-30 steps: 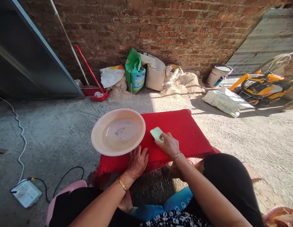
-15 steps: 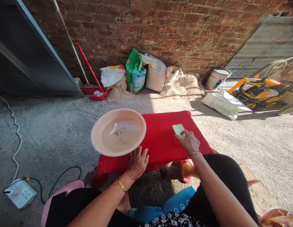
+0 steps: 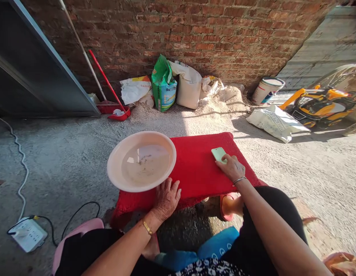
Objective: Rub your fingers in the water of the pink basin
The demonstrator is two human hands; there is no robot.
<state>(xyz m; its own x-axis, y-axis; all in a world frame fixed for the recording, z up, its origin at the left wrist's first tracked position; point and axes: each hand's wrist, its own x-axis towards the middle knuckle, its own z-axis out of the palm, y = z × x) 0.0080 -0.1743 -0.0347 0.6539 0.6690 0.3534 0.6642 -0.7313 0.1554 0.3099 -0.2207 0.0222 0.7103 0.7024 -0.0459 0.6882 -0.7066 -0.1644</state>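
A pale green, flat rounded rectangle that looks like a phone case point(image 3: 218, 153) lies at the right of a red cloth-covered stool or low table point(image 3: 192, 165). My right hand point(image 3: 232, 168) has thumb and fingers closed on its near end. On the left of the red cover stands a wide, pale pink basin point(image 3: 114, 174) holding cloudy water with dark bits at the bottom. My left hand point(image 3: 167, 195) rests on the cover's near edge, fingers spread, tips close against the basin's rim; whether they touch it I cannot tell.
By the brick wall point(image 3: 195, 34) are a green bag point(image 3: 164, 86), a white sack point(image 3: 189, 90), sand point(image 3: 223, 103) and a red dustpan point(image 3: 120, 114). A bucket point(image 3: 267, 91), flat sack point(image 3: 274, 122) and yellow toy vehicle point(image 3: 324, 105) stand right. A power strip point(image 3: 30, 234) lies lower left.
The view has shifted slightly. My right hand and the phone case appear a little farther right and higher in the picture. My left hand stays by the basin.
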